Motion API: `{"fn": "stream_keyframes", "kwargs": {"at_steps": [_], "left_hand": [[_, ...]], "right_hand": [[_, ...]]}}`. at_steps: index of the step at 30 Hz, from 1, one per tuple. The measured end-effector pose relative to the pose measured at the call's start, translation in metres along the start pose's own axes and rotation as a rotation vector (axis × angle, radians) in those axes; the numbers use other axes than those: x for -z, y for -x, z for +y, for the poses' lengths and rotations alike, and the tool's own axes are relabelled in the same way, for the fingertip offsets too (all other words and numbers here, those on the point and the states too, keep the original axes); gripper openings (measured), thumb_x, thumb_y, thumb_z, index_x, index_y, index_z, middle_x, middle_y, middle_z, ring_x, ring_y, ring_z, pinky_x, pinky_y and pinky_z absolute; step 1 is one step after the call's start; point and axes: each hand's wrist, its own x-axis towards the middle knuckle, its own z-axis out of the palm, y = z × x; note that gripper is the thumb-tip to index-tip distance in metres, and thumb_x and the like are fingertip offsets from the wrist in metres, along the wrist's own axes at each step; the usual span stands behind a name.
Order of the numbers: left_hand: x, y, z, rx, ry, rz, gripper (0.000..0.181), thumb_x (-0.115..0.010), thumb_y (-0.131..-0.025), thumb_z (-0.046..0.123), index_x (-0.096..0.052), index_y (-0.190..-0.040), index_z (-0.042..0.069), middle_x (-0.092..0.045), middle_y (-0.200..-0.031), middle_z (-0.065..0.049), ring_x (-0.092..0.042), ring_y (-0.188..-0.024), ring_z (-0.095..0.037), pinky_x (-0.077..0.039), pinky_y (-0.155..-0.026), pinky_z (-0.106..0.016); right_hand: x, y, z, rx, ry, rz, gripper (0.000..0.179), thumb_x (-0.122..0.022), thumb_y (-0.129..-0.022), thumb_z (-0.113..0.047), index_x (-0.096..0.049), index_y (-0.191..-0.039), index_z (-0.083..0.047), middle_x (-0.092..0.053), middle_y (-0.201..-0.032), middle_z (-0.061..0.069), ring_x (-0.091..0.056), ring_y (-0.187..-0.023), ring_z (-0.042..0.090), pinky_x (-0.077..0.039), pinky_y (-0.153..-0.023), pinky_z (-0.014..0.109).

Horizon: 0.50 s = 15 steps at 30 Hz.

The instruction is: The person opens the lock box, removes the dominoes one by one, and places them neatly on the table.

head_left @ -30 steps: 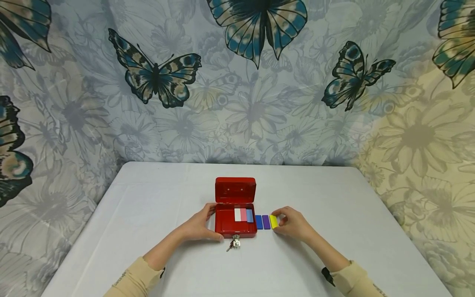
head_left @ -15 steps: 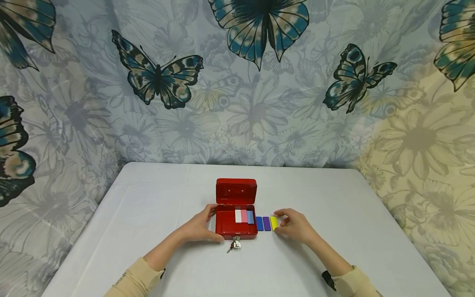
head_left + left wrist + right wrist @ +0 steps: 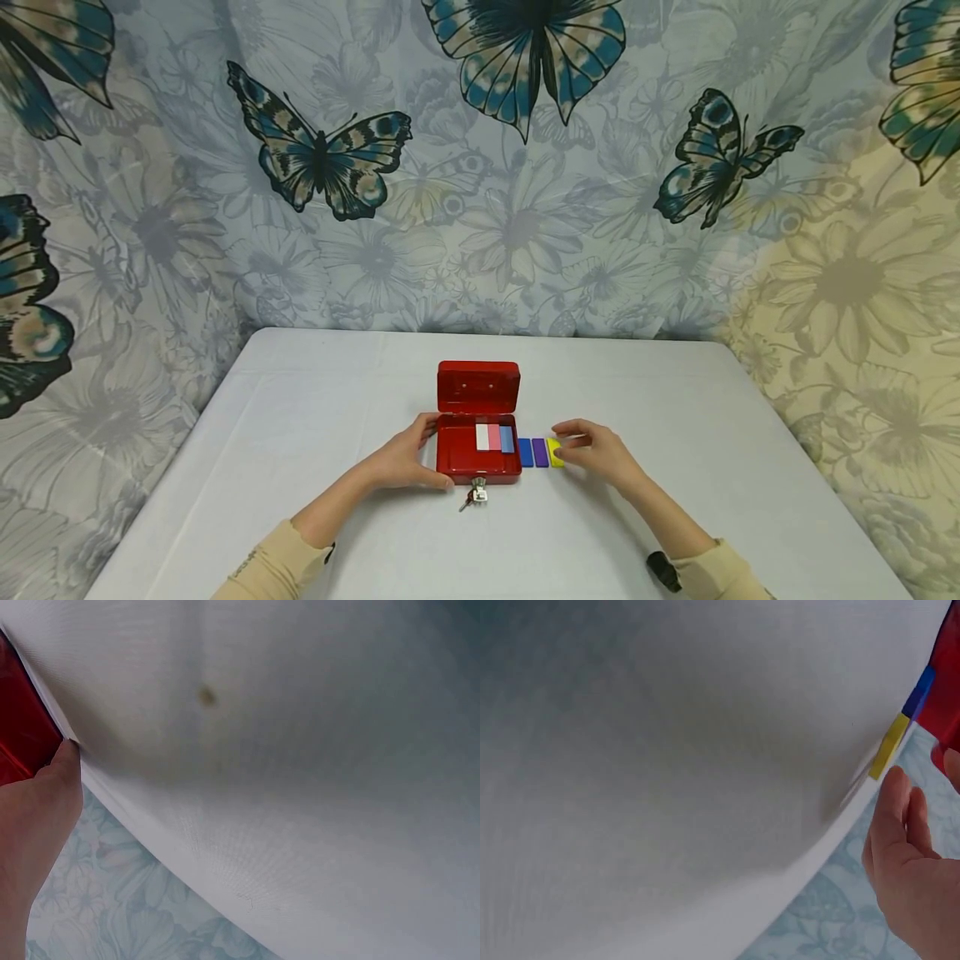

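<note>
A red metal cash box (image 3: 454, 460) stands with its lid (image 3: 478, 387) raised. My left hand (image 3: 405, 457) grips its left end, fingers at the back corner and thumb at the front; the box's red side (image 3: 21, 720) shows beside that thumb in the left wrist view. Inside lie a white block (image 3: 482, 437), a pink block (image 3: 494, 437) and a light blue block (image 3: 507, 439). Right of the box, a blue block (image 3: 526, 452), a purple block (image 3: 540, 452) and a yellow block (image 3: 553, 452) lie in a row. My right hand (image 3: 600, 454) hovers by the yellow block, fingers loosely extended, partly covering it.
A small padlock (image 3: 479, 492) with keys (image 3: 467, 500) hangs at the front of the box. White cloth covers the table (image 3: 337, 375). Behind it hangs a butterfly-patterned backdrop (image 3: 517, 233).
My right thumb has lifted from the yellow block's near edge, and the fingers have loosened. The left hand keeps its place on the cash box. The head view has shifted slightly.
</note>
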Motion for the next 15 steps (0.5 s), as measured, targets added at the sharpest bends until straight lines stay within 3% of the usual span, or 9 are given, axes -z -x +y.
{"fn": "stream_keyframes", "kwargs": {"at_steps": [7, 15], "left_hand": [[0.000, 0.000, 0.001, 0.002, 0.005, 0.000, 0.100, -0.087, -0.072, 0.029, -0.026, -0.147, 0.004, -0.038, -0.149, -0.015, -0.035, -0.139, -0.033, -0.034, -0.111, -0.046], [0.000, 0.000, 0.000, 0.005, 0.000, 0.006, 0.100, -0.088, -0.071, 0.029, -0.027, -0.147, 0.005, -0.038, -0.149, -0.015, -0.036, -0.138, -0.034, -0.037, -0.109, -0.048]], "right_hand": [[-0.003, 0.000, -0.002, -0.064, -0.194, -0.047, 0.039, -0.072, -0.088, -0.014, -0.062, -0.123, -0.001, -0.066, -0.116, 0.012, -0.063, -0.098, 0.021, -0.056, -0.083, 0.032], [-0.005, 0.000, -0.015, -0.094, -0.261, -0.061, 0.041, -0.069, -0.091, -0.019, -0.060, -0.128, -0.003, -0.062, -0.124, 0.015, -0.061, -0.106, 0.023, -0.053, -0.092, 0.038]]}}
